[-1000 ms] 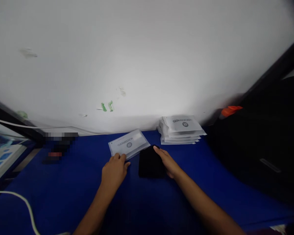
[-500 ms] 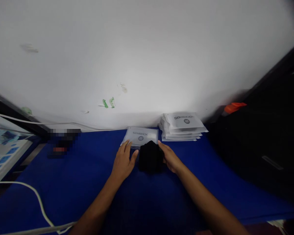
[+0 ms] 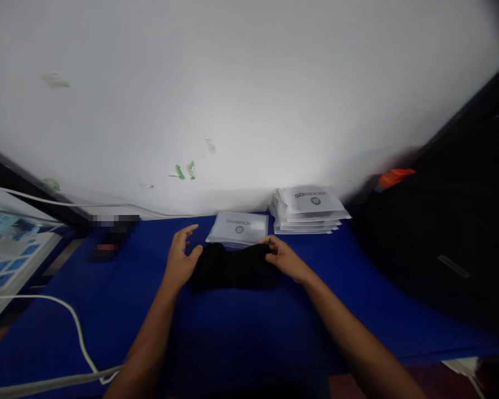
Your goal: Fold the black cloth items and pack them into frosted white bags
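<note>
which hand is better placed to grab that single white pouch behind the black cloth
Probably the right hand: it rests on the black cloth's right end, just in front of the single white pouch. The left hand sits at the cloth's left end, farther from it.

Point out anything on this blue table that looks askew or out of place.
Little stands out. The stack of white pouches is slightly fanned, its edges not flush. A single pouch lies apart beside it. The black cloth between left hand and right hand lies rumpled.
</note>
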`<state>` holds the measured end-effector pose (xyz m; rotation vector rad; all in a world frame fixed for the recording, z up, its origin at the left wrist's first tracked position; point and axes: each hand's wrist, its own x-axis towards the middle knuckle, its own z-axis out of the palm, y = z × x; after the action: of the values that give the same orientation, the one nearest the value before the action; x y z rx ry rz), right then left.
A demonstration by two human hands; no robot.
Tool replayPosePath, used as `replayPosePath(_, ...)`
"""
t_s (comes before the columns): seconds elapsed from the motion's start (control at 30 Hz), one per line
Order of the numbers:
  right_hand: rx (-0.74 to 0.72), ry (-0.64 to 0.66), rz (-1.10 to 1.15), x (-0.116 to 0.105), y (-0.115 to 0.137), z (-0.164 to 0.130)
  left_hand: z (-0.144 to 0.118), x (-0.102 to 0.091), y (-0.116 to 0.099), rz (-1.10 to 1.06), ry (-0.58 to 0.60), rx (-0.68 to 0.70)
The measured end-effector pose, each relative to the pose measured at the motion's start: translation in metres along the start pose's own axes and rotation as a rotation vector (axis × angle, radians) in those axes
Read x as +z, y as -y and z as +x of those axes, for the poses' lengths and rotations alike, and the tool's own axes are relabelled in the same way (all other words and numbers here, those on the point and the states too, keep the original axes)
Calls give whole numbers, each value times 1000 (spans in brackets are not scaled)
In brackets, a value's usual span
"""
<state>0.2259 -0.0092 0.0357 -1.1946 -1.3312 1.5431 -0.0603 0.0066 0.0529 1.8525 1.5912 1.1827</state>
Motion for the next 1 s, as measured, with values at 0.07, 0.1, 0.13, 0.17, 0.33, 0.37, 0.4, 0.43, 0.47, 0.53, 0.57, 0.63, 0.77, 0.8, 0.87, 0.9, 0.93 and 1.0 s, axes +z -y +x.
replayPosePath(0.07,-32,-3,-110,-7,1,0,-1,-3,-11,42,68,104)
replayPosePath(0.1,-61,5,-177,-10,3,0,-4,-1,-17,67,173,156)
replayPosePath(0.13,-90,19,-247,-13,4,-1,-7,2,-23,101,300,206)
replayPosePath(0.17,-113,40,-316,-16,6,-2,-10,6,-27,149,423,250)
replayPosePath(0.33,-116,161,-516,-37,17,-8,-9,-2,-9,399,530,287)
replayPosePath(0.37,-101,178,-544,-42,19,-9,-5,-10,0,419,472,256)
replayPosePath(0.4,-87,189,-577,-46,20,-11,-1,-18,7,436,402,227)
replayPosePath(0.43,-71,193,-619,-50,20,-12,2,-25,12,454,327,203)
replayPosePath(0.47,-61,181,-671,-53,21,-13,4,-30,14,472,249,188)
replayPosePath(0.53,-76,98,-789,-56,23,-15,6,-34,10,494,109,193)
replayPosePath(0.57,-109,39,-840,-55,24,-16,4,-33,4,491,68,217)
replayPosePath(0.63,-215,-28,-894,-51,28,-18,0,-24,-11,448,127,298)
replayPosePath(0.77,-297,163,-933,-37,34,-22,-11,-4,-29,367,633,312)
replayPosePath(0.8,-263,217,-963,-34,35,-23,-12,-1,-29,371,719,266)
replayPosePath(0.87,-184,270,-1038,-29,35,-24,-13,0,-27,385,792,184)
replayPosePath(0.9,-159,275,-1070,-27,35,-25,-13,0,-26,385,801,161)
replayPosePath(0.93,-144,270,-1097,-25,35,-26,-13,-1,-25,380,806,148)
replayPosePath(1.0,-128,259,-1135,-23,36,-28,-14,-4,-25,355,822,128)
